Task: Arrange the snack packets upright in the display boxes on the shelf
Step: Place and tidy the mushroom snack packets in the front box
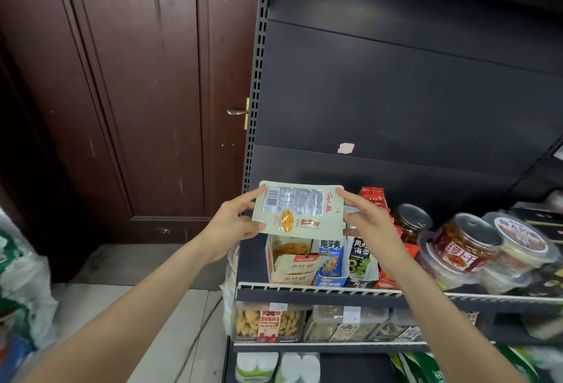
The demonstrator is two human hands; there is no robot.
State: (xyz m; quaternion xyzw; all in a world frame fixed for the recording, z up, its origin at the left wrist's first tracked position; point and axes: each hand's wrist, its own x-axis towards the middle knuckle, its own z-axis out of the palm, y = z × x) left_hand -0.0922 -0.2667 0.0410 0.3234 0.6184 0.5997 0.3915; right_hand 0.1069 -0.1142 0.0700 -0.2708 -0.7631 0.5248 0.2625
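Both hands are up on 1 pale snack packet [297, 209], held in the air just above the leftmost display box [288, 260] on the shelf [304, 288]. The left hand [231, 224] pinches its left edge, thumb on the front and fingers behind; the right hand [370, 219] pinches the right edge the same way. The packet is upside down to the camera (barcode and fine print at the top, too small to read), with 金针菇 readable under an orange food picture.

The box below already has 1 matching packet [300, 263] inside, also marked 金针菇, leaning rather than upright. Next to it a blue box [330, 263] says 魔芋爽, then a dark box [361, 260] with 海带. Red packets [373, 196] behind are half hidden by the right hand. The jars [466, 242] on the right are blurry, and the lower shelf tubs are hard to make out.
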